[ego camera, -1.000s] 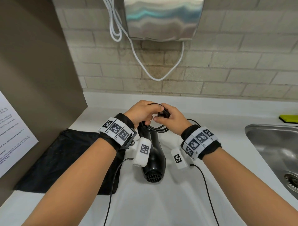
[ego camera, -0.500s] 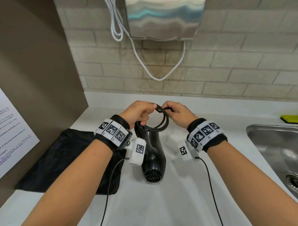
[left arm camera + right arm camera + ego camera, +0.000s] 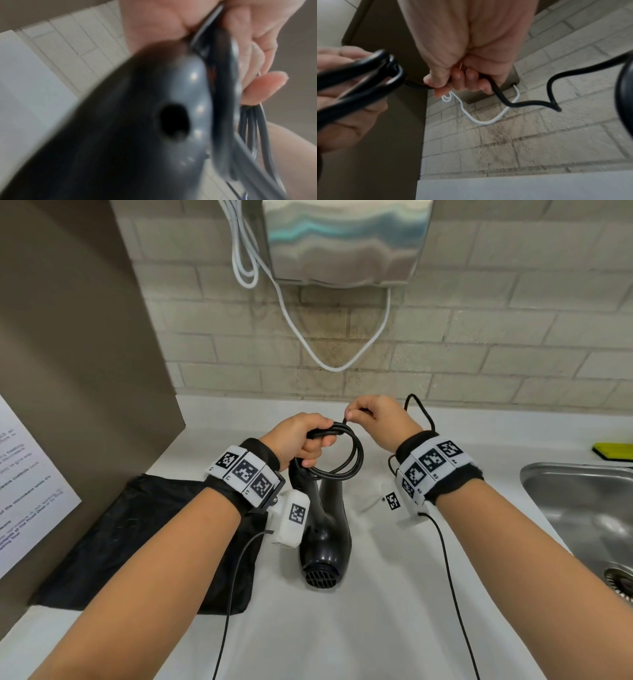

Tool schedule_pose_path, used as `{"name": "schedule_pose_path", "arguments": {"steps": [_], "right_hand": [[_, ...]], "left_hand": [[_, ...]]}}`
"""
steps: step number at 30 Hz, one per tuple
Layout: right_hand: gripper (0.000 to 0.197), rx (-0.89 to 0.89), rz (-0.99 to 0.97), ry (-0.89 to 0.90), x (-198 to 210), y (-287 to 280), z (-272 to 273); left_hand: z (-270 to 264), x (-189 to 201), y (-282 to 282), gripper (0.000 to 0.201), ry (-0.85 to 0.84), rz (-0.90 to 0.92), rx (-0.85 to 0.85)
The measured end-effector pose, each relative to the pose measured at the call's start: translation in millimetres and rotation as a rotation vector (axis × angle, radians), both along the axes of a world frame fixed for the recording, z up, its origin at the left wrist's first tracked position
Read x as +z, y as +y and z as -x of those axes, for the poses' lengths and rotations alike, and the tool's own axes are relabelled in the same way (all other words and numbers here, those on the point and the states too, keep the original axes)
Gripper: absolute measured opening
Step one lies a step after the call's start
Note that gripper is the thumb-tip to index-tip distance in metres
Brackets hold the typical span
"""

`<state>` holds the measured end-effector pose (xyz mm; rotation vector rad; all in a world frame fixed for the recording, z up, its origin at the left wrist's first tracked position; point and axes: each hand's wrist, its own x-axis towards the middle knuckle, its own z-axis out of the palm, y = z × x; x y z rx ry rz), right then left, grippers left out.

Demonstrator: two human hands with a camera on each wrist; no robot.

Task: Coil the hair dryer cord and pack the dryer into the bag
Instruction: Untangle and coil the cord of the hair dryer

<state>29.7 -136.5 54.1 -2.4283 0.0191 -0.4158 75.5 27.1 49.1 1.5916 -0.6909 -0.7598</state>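
A black hair dryer hangs below my left hand, its grille end toward me, over the white counter. My left hand grips several loops of the black cord above the dryer handle; the left wrist view shows the blurred dryer body and the cord loops in my fingers. My right hand pinches the free cord just right of the loops, and the loose cord trails off behind that wrist. The black bag lies flat on the counter at the left.
A steel hand dryer with a white cable hangs on the tiled wall ahead. A steel sink is at the right, with a yellow-green sponge behind it. A brown partition with a paper notice stands at the left.
My right hand has moved up and to the right, drawing the cord out from the loops. The left hand has kept hold of the coil, which now hangs wider.
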Motion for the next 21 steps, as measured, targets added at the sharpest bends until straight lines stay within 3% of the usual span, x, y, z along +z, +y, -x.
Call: {"name": "schedule_pose_path", "arguments": {"steps": [6, 10, 16, 21], "right_hand": [[0.019, -0.124, 0.15, -0.162, 26, 18, -2], [0.018, -0.123, 0.15, -0.292, 33, 35, 9], [0.015, -0.074, 0.001, -0.346, 25, 52, 30], [0.011, -0.104, -0.261, -0.435, -5, 59, 44]], "left_hand": [[3, 3, -5, 0.044, -0.032, -0.036, -0.021], [7, 5, -10, 0.039, -0.06, -0.045, -0.003], [6, 2, -14, 0.04, -0.109, 0.03, 0.146], [4, -7, -11, 0.038, -0.084, 0.127, 0.179]]}}
